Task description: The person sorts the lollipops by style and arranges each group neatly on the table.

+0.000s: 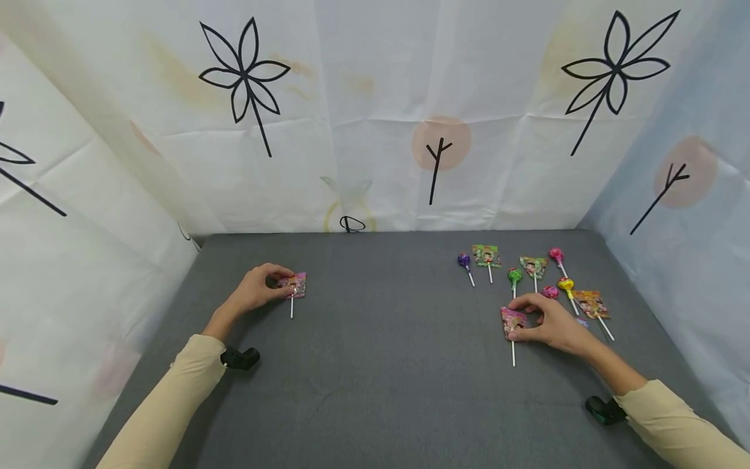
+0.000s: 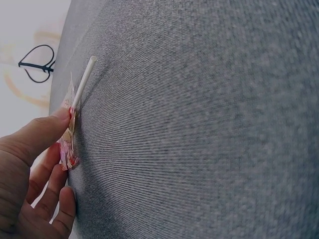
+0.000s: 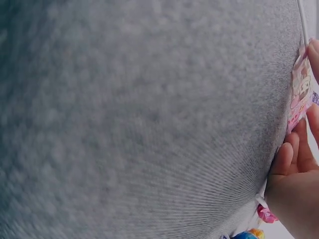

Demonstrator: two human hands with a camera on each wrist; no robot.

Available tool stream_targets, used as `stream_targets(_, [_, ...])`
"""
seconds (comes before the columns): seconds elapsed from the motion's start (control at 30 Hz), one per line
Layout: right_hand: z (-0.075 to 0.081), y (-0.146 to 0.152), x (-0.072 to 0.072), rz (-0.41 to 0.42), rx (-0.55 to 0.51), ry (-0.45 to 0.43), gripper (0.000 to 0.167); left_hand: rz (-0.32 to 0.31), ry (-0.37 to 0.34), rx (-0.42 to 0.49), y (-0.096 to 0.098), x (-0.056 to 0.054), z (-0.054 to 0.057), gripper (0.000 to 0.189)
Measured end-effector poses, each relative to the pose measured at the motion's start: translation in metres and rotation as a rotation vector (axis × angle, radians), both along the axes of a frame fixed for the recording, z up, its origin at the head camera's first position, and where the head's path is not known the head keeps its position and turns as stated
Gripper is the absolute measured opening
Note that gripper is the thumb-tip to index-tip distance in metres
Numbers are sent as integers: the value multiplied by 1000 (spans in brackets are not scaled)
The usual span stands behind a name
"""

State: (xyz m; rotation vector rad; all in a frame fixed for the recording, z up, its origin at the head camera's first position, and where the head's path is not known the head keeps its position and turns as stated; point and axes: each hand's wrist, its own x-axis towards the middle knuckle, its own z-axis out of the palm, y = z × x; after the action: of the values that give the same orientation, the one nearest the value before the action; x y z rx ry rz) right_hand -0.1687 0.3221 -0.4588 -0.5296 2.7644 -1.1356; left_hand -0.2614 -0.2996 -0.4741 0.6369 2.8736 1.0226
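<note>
At the left of the table, my left hand [image 1: 256,288] pinches a lollipop in a flat pink wrapper [image 1: 300,284] between thumb and fingers. Its white stick [image 2: 85,79] points away from the palm in the left wrist view. On the right side, my right hand [image 1: 552,324] holds another pink-wrapped lollipop [image 1: 512,319] by the wrapper's edges, its stick toward the table's front. A cartoon figure shows on that wrapper [image 3: 300,89] in the right wrist view. Part of each wrapper is hidden behind the fingers.
Beyond my right hand lie several lollipops: a purple ball one [image 1: 464,260], a green ball one [image 1: 515,275], a yellow one [image 1: 565,284], a pink one [image 1: 556,253], flat green-wrapped ones [image 1: 487,255] and a flat orange-wrapped one [image 1: 590,303]. Patterned white cloth [image 1: 375,130] surrounds the grey table [image 1: 381,365].
</note>
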Motion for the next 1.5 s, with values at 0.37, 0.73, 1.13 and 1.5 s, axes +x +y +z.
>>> stream_targets(0.37, [-3, 2, 0, 1, -47, 10, 46, -3, 9, 1, 1, 1, 0, 34])
stream_targets(0.73, [2, 0, 0, 0, -198, -111, 47, 5, 3, -5, 0, 1, 0, 34])
stream_targets(1.13, [-2, -4, 4, -33, -253, -105, 46, -3, 8, 1, 1, -1, 0, 34])
stream_targets(1.5, [-6, -14, 2, -52, -325, -124, 43, 4, 52, 7, 4, 4, -2, 32])
